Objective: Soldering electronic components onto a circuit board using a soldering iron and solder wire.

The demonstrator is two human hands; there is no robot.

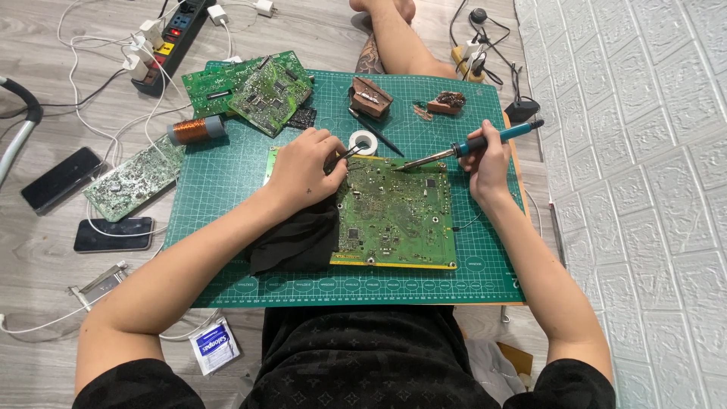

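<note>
Far left on the grey wood-look floor [45, 250]: two dark phones [60, 179] w/ white cables, a power strip [176, 30] up top w/ plugs in it. Small white sachet [214, 346] w/ blue label lies on the floor near the person's left elbow, rectangular, tilted. Loose green board [133, 180] half off the green cutting mat [227, 174]; copper wire coil [194, 130] just beside it, two more boards [257, 87] stacked at the mat's top-left corner. Left hand [304, 168] closed around tweezers [350, 153], tips at the top edge of the big green circuit board [395, 212], which sits mid-mat on a black cloth [299, 241]. White tape roll [363, 142] just above the board, a brown block [371, 97] and a smaller brown one [447, 102] further up. Right hand [486, 160] grips a blue-handled soldering iron [462, 148], tip touching the board's upper edge near the tweezers. Right side: white brick-pattern panel [644, 189]. Mat rests on a low table over the person's lap.
</note>
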